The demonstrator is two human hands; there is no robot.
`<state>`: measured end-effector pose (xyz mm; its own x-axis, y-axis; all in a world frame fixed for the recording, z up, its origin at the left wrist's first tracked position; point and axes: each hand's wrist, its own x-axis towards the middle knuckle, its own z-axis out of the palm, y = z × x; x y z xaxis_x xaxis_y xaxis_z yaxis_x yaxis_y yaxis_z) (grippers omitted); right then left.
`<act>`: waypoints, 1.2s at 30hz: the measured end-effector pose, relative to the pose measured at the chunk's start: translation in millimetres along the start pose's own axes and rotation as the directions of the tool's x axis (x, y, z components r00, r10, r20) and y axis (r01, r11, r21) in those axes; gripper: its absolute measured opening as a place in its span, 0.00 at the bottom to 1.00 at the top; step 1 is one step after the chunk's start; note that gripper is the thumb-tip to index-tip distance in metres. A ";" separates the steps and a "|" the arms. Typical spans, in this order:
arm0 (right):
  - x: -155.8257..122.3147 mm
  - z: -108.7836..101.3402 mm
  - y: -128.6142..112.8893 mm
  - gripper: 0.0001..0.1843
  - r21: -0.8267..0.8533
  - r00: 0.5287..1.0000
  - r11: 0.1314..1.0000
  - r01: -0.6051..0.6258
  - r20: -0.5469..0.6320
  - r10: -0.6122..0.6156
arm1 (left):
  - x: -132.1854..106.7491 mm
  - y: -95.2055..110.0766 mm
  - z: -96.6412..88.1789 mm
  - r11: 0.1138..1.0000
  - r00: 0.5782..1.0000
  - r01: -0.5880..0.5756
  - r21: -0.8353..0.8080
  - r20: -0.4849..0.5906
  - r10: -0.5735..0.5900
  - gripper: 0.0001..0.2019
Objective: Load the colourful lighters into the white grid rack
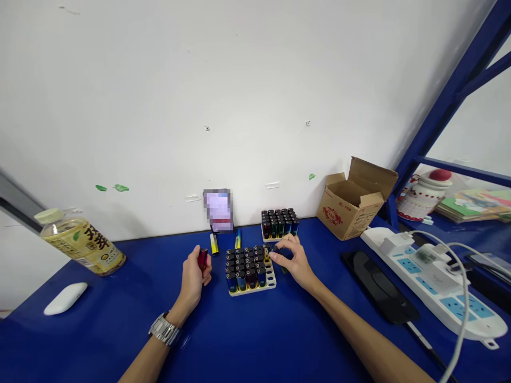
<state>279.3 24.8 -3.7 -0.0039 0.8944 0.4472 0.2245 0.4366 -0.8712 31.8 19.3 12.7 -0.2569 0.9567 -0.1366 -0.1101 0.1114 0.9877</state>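
My left hand (195,274) is closed around a red lighter (203,258), left of a white tray (255,289). Several dark-topped lighters (250,277) stand upright in rows in that tray, and open slots show along its right side. At the tray's back right corner, my right hand (294,260) has its thumb and index finger curled together. A dark lighter with a greenish lower end (284,269) shows at these fingers, mostly hidden by them. Just behind the right hand is a second tray packed with lighters (280,222).
A pixelated phone (219,210) leans on the wall, with a yellow-and-black stick (214,244) and a blue-and-yellow one (238,239) nearby. To the right are an open carton (351,207), a black phone (379,287) and a power strip (439,287). A bottle (85,244) and white case (66,299) lie left.
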 end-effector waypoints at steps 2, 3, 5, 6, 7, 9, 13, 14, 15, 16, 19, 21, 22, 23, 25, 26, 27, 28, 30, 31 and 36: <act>-2.1 0.6 -1.5 0.19 0.079 0.999 0.997 -0.015 0.035 0.012 | -0.3 0.3 0.3 1.000 1.000 -0.005 0.020 0.000 0.005 0.23; -3.1 1.4 -1.3 0.19 0.130 0.998 0.991 -0.036 0.053 0.030 | -0.5 0.5 0.5 1.000 1.000 -0.008 0.026 -0.001 0.008 0.23; -4.8 3.6 0.4 0.16 0.185 0.997 0.980 -0.069 0.035 0.064 | -0.9 0.9 0.7 0.999 1.000 -0.012 0.032 0.000 0.012 0.23; -5.3 4.5 1.6 0.14 0.181 0.997 0.981 -0.071 0.008 0.071 | -1.1 1.0 0.7 0.999 1.000 -0.012 0.034 0.000 0.012 0.23; -5.5 5.2 2.6 0.14 0.159 0.998 0.985 -0.066 -0.015 0.069 | -1.2 1.1 0.7 0.999 1.000 -0.011 0.036 0.002 0.011 0.23; -5.1 5.7 3.3 0.11 0.085 0.999 0.996 -0.028 -0.031 0.031 | -1.5 1.2 0.6 0.999 1.000 -0.010 0.043 0.006 0.010 0.23; -4.3 6.5 -1.0 0.10 -0.101 0.988 0.984 0.148 0.069 -0.142 | -3.0 1.0 1.1 0.997 1.000 -0.028 0.076 0.012 0.027 0.23; -4.7 7.0 -2.6 0.10 -0.148 0.979 0.970 0.193 0.098 -0.180 | -3.5 1.1 1.5 0.995 0.999 -0.045 0.094 0.010 0.045 0.23; -5.4 7.5 -3.9 0.10 -0.198 0.970 0.953 0.231 0.122 -0.209 | -4.3 1.4 1.9 0.991 0.997 -0.071 0.113 0.004 0.071 0.23; -6.3 7.9 -5.1 0.10 -0.253 0.964 0.933 0.256 0.138 -0.227 | -5.3 1.9 2.3 0.985 0.994 -0.106 0.135 -0.009 0.108 0.24; -9.7 8.4 -9.0 0.14 -0.404 0.968 0.880 0.250 0.105 -0.227 | -11.6 6.1 3.4 0.935 0.957 -0.276 0.225 -0.030 0.290 0.24; -12.3 8.9 -14.1 0.15 -0.448 0.963 0.853 0.267 0.080 -0.259 | -19.8 10.7 4.2 0.851 0.901 -0.412 0.326 0.006 0.434 0.22; -13.8 9.8 -18.0 0.13 -0.443 0.949 0.842 0.308 0.084 -0.303 | -25.2 13.1 4.8 0.791 0.865 -0.478 0.382 0.045 0.500 0.21; -15.7 11.5 -23.0 0.10 -0.425 0.928 0.828 0.365 0.095 -0.361 | -31.3 15.4 5.8 0.721 0.823 -0.541 0.434 0.094 0.560 0.20; -20.5 16.9 -35.5 0.10 -0.359 0.876 0.803 0.476 0.118 -0.467 | -44.8 18.2 9.3 0.545 0.705 -0.679 0.492 0.229 0.672 0.19; -23.5 20.6 -42.6 0.11 -0.330 0.864 0.802 0.498 0.112 -0.491 | -51.7 18.6 11.8 0.441 0.620 -0.755 0.486 0.307 0.722 0.20; -26.6 24.4 -49.8 0.12 -0.302 0.865 0.813 0.498 0.106 -0.491 | -58.3 18.3 14.7 0.339 0.528 -0.821 0.459 0.388 0.755 0.22; -29.5 28.1 -56.6 0.12 -0.268 0.875 0.834 0.481 0.094 -0.475 | -64.2 17.4 17.8 0.252 0.443 -0.872 0.419 0.459 0.770 0.24; -33.8 33.2 -67.0 0.10 -0.160 0.903 0.889 0.430 0.081 -0.422 | -72.7 15.2 23.4 0.141 0.308 -0.935 0.326 0.549 0.777 0.28; -34.5 33.8 -69.7 0.09 -0.100 0.915 0.910 0.403 0.071 -0.398 | -74.6 14.3 25.3 0.117 0.270 -0.949 0.292 0.567 0.778 0.29; -18.2 11.3 -51.1 0.09 0.154 0.976 0.964 0.217 -0.068 -0.209 | -49.9 11.3 16.2 0.180 0.394 -0.869 0.461 0.424 0.815 0.17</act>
<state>256.9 -12.7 30.4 0.0156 0.7748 0.6320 0.0660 0.6299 -0.7739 58.9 -22.9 32.0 0.2165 0.5820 0.7839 0.6459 -0.6874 0.3320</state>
